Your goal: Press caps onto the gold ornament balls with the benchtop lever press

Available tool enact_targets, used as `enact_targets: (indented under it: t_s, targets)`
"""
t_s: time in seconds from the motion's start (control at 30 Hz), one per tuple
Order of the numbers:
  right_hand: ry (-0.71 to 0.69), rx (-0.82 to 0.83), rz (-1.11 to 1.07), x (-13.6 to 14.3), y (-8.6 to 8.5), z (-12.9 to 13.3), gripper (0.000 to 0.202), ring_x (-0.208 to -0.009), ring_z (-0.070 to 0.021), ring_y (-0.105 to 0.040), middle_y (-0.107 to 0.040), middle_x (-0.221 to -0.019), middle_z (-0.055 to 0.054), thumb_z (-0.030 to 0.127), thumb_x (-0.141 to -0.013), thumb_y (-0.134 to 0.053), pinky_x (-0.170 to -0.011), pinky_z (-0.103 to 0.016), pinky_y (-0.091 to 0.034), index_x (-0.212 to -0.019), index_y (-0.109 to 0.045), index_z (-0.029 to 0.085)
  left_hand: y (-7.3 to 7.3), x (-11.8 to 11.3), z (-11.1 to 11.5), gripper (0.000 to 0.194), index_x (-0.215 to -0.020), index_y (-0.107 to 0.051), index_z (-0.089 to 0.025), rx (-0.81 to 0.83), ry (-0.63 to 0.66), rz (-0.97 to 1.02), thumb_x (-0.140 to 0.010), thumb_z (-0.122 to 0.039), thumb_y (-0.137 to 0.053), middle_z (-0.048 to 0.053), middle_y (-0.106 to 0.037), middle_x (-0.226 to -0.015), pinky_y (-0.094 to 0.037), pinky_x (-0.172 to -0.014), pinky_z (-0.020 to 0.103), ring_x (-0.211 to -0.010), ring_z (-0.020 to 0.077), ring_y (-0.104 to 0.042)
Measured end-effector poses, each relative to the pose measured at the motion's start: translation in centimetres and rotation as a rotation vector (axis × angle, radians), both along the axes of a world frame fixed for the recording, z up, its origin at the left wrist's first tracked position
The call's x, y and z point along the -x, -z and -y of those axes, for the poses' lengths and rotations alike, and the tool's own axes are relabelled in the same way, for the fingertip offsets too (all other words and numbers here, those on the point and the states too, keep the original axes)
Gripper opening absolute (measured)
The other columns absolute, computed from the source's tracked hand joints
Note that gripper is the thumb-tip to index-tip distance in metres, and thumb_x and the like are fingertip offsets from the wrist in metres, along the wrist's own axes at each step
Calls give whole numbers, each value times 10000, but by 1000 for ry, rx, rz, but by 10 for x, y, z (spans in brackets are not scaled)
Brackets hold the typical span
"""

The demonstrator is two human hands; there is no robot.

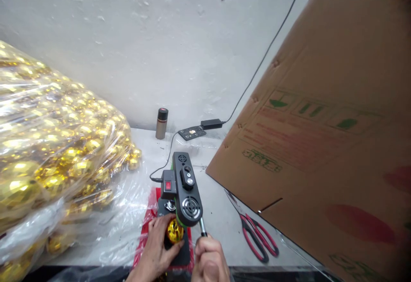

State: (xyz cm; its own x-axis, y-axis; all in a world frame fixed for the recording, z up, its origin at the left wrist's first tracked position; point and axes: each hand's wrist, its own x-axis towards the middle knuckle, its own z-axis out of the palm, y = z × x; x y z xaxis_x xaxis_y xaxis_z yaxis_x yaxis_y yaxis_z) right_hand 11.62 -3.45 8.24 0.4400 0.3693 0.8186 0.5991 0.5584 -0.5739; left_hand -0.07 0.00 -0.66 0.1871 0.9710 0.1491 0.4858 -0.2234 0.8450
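Observation:
A small black bench machine (pixel 187 185) with a red switch (pixel 168 185) stands near the front edge, on a red sheet (pixel 146 226). Under its head sits a shiny gold ball (pixel 175 231). My left hand (pixel 158 241) has thumb and fingers closed around that ball on the machine's dark base (pixel 182 256). To the right, my right hand (pixel 210 258) wraps round the grip of the machine's metal lever (pixel 202 226). The lever's lower end is hidden inside the fist.
A clear plastic bag (pixel 80 162) full of gold balls fills the left. Scissors (pixel 253 235) with red and black handles lie at right, beside a big cardboard box (pixel 308 136). Behind stand a dark-capped bottle (pixel 162 123) and a power adapter (pixel 212 123) with its cable.

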Motion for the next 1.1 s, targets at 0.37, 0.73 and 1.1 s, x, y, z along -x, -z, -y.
enact_targets:
  t_s: [0.37,0.73,1.1]
  targets:
    - [-65,-46,-2,1,20,-5,426,-564,-98,-495,-510,-662,43,222,-1101,-353,-611,-267,-448,-686,-450,221,2,0,-1,448,-1268,-706,-220,-8,6,29,-852,-379,-753,151,-765,-1182,-543,-1010,566,-1126,374,-649]
    - [-118,122,-81,1,-26,5,398,-617,-107,-509,-549,-729,20,244,-1100,-418,-595,-267,-386,-712,-504,216,8,2,-3,473,-1288,-710,-213,-82,-32,20,-845,-369,-771,159,-783,-1211,-595,-1000,568,-1137,376,-709]
    - [-111,171,-207,7,-58,6,490,-617,-104,-523,-569,-689,16,327,-1072,-541,-605,-277,-349,-601,-472,211,59,60,60,486,-1451,-654,-304,-310,-118,-283,-1005,-494,-626,157,-704,-1485,-544,-1108,528,-1382,375,-649]
